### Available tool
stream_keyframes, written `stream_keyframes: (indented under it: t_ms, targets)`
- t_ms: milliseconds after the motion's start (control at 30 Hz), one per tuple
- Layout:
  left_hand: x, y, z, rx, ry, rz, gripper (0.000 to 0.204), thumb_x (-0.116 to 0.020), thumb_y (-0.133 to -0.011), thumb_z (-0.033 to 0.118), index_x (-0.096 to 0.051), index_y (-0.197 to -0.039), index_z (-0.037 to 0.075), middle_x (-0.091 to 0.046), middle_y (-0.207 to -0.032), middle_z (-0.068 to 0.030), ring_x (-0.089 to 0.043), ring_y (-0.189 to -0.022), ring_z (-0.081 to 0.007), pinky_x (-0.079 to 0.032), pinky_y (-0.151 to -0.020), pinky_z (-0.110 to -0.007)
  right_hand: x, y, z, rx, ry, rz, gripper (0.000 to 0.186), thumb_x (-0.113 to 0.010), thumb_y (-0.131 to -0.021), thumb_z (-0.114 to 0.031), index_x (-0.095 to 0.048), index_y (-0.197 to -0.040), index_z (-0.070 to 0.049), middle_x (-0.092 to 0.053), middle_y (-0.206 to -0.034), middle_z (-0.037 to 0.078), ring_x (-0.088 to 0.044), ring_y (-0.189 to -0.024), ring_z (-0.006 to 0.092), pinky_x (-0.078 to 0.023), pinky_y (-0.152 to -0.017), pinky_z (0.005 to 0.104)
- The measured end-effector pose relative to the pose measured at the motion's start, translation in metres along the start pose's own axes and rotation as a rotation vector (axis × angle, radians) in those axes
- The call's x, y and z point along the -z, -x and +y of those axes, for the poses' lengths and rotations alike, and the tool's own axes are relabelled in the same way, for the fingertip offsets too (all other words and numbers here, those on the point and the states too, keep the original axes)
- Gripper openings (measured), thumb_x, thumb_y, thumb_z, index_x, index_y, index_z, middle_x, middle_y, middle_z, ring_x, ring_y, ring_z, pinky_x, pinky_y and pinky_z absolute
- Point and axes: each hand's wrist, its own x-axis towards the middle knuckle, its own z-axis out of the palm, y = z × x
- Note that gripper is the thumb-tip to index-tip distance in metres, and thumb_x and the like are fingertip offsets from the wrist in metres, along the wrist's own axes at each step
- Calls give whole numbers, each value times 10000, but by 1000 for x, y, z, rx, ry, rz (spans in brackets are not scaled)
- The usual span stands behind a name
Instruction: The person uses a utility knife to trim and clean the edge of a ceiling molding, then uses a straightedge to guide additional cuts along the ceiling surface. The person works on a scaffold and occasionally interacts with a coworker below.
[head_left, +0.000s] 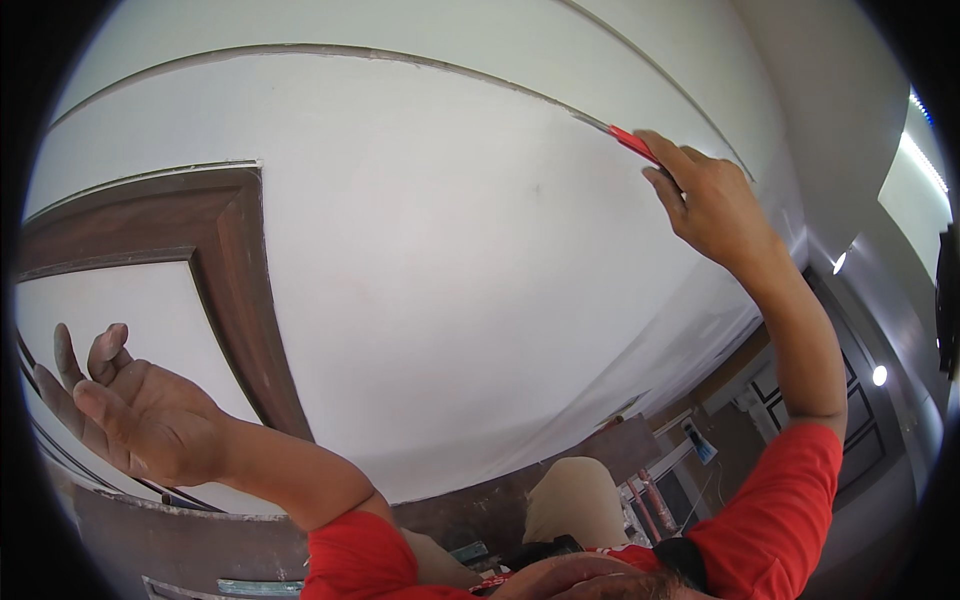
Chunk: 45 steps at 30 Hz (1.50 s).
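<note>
My right hand point(715, 200) is raised and closed around a red-handled utility knife point(634, 143). Its thin grey blade lies along a narrow groove point(480, 75) in the white wall point(440, 250). How far the tip goes into the groove is too small to tell. At the lower left, my left hand point(150, 410) holds nothing, its dusty fingers apart and partly bent. Behind it is a white panel point(150, 290) inside a dark brown wooden frame point(235, 230); I cannot tell whether the hand touches the panel.
A second groove point(650, 62) runs higher up the wall. Below me is a stained brown board point(270, 545), with a greenish strip point(262, 587) near it. A brush-like tool point(700, 440) is beyond my knee point(575, 495). Lit lamps point(880, 375) line the right side.
</note>
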Motion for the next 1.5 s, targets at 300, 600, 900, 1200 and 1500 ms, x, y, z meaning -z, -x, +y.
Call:
stream_keyframes:
  t_ms: [300,600,900,1200,1500]
  targets:
    - [10,-6,-2,-37,63,-98,332,-428,-1121,190,-654,-1117,-54,-581,-1396,-276,-731,-1052,-288,-482,-1002,-396,-7,-48,-30,56,-22,43,311,-634,-1024,-203,-585,-1300,-68,-684,-766,152,-649,-640,342,-506,-605,459]
    - [13,-3,-6,-18,44,-93,337,-424,-1120,198,-634,-1157,-62,-599,-1364,-277,-726,-1038,-304,-511,-994,-427,-18,-31,-11,5,4,-12,320,-637,-1019,-197,-568,-1315,-98,-667,-749,148,-648,-660,341,-506,-620,464]
    - [14,-4,-12,20,57,-91,351,-440,-1115,200,-648,-1145,-82,-627,-1324,-281,-728,-1039,-316,-497,-1011,-430,-22,-10,6,-40,31,-17,304,-632,-1019,-189,-567,-1304,-106,-673,-759,148,-656,-665,339,-521,-627,458]
    - [4,-1,-2,7,9,-49,376,-440,-1118,212,-674,-1044,-74,-611,-1352,-277,-730,-1045,-299,-478,-1021,-439,-17,14,28,-146,150,-147,309,-627,-1018,-182,-579,-1314,-109,-688,-772,151,-666,-669,345,-526,-631,465]
    - [-3,-4,8,0,41,-80,360,-471,-1112,227,-656,-1045,-74,-590,-1396,-262,-728,-1045,-318,-447,-1055,-462,-9,2,1,2,-57,65,358,-646,-1010,-197,-590,-1347,-91,-701,-811,156,-670,-684,345,-531,-648,446]
